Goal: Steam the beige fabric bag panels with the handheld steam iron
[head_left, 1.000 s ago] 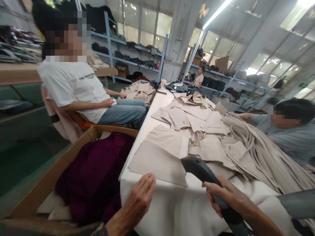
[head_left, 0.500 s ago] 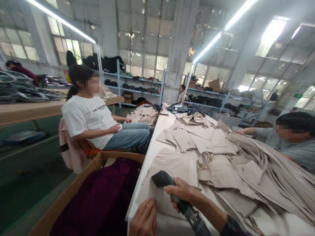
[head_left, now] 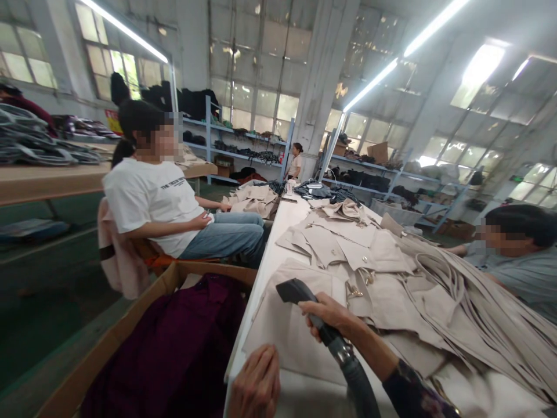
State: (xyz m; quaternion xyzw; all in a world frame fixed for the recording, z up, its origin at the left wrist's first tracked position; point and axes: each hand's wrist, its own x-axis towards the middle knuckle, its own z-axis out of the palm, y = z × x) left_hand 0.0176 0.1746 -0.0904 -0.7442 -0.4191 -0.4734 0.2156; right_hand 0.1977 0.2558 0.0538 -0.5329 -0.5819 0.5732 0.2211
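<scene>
My right hand is wrapped round the neck of a black hose nozzle, whose flat head is over a beige fabric piece. A thick dark hose runs from it to the bottom edge. Near the lower left edge of that piece, my left hand rests with its fingers drawn together; whether they pinch the fabric is hidden. Beige pieces with metal fittings lie heaped to the right of the nozzle.
Long beige straps spread over the right side of the white table. A cardboard box with purple fabric stands left. One person sits at the left, another at the right. Shelves line the back.
My right hand and the nozzle have moved up and slightly right across the fabric. My left hand is still near the piece's lower left edge. A standing person at the back is more visible.
</scene>
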